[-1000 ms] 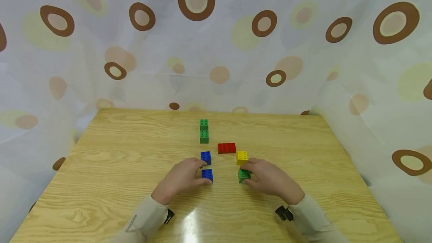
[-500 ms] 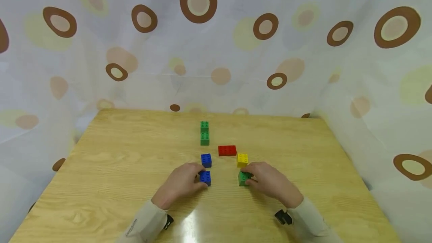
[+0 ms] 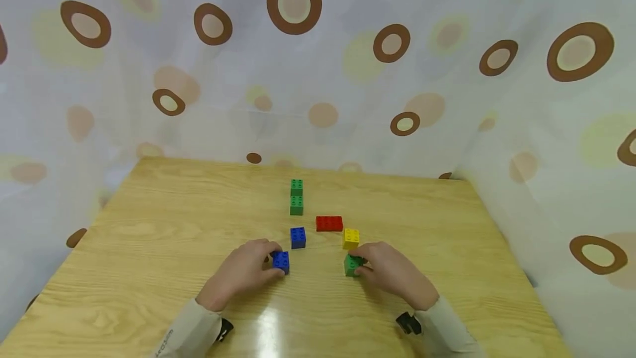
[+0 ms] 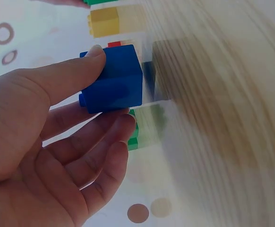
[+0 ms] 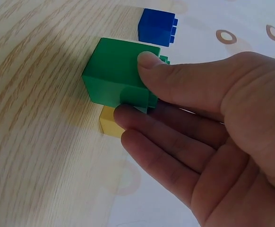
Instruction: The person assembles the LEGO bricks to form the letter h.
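My left hand [image 3: 240,270] pinches a blue block [image 3: 281,262] between thumb and fingers; in the left wrist view the thumb lies on one side of this studded toy block [image 4: 118,78]. Opposite it, my right hand [image 3: 395,272] pinches a green block [image 3: 350,267], its studs turned toward the palm in the right wrist view. A yellow block [image 3: 350,238] sits just behind the green one. Behind the left hand's block, apart from it, stands a second blue block [image 3: 298,238]. The fingers hide parts of both held blocks.
A longer red block [image 3: 329,224] lies behind the yellow one. Farther back, two green blocks [image 3: 296,205] stand in line, one behind the other. The wooden table [image 3: 174,209] ends at a patterned curtain [image 3: 323,59] at the back and sides.
My left hand has closed on the nearer blue block and moved it left, away from the other blue block. The right hand stays at the green block. The head view has shifted slightly.
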